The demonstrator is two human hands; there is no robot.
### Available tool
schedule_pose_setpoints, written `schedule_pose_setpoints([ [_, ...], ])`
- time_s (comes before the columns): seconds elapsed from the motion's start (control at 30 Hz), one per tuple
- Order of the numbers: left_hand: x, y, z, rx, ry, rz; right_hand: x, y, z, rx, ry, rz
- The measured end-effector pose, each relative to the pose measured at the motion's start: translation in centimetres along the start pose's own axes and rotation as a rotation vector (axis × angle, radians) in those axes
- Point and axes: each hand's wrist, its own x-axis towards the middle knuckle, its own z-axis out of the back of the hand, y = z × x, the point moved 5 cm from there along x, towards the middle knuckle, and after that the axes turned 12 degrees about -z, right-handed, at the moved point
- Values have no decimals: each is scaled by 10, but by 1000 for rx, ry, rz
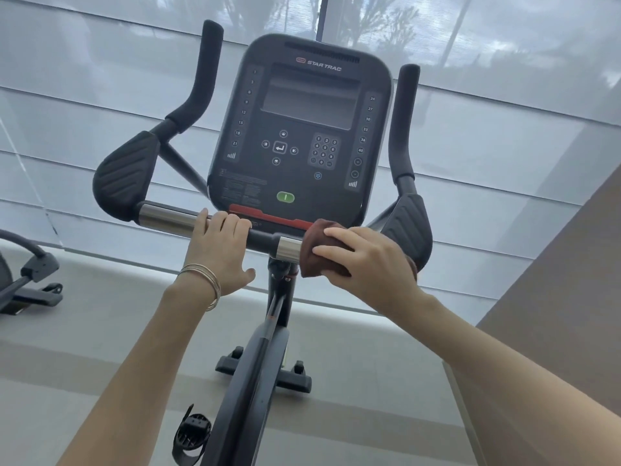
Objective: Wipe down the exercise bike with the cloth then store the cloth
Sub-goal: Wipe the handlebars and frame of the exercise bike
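Black upright exercise bike (268, 331) with a dark console panel (299, 129) fills the frame; heavy, rigid, floor-standing on its base, so it should not shift under wiping pressure, I'd judge. Horizontal handlebar crossbar (262, 235) has two polished metal sleeves (168, 216), probably slick, plus black ribbed elbow pads (124, 176) either side and padded upright grips (205, 72) that look grippier and may snag fabric. Left hand (218, 250), thin bangles (205, 280) at the wrist, is curled over the bar just right of the left-side sleeve, fingers wrapped on top, bracing. Right hand (366, 260) is closed around the small dark maroon cloth (319, 253), pressing it onto the bar just beside the right-side metal sleeve, below the console's red trim. Cloth looks soft, light and limp, bunched and draped over the tube; it conforms to the round section. Best hold, I'd say: palm over the bunch, fingers wrapped round the tube so the fabric can't slide out. Console buttons likely need light pressure only.
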Motion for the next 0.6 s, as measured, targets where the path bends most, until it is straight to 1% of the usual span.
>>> schedule_pose_setpoints([
  [0.1, 0, 0, 0, 13, 13, -4, -3, 0, -3, -16, 45, 109],
  [0.2, 0, 0, 1, 14, 38, -4, -14, -20, 10, -15, 87, 191],
  [0.33, 0, 0, 1, 43, 43, 5, -15, -42, 28, 34, 131, 163],
  [0.4, -1, -1, 1, 49, 40, 15, -6, -48, 29, 83, 235, 110],
  [0.5, 0, -3, -1, 70, 53, 36, 17, -67, 21, 144, 512, -23],
  [0.6, 1, -4, -3, 123, 80, 58, 38, -75, 5, 226, 670, 19],
])
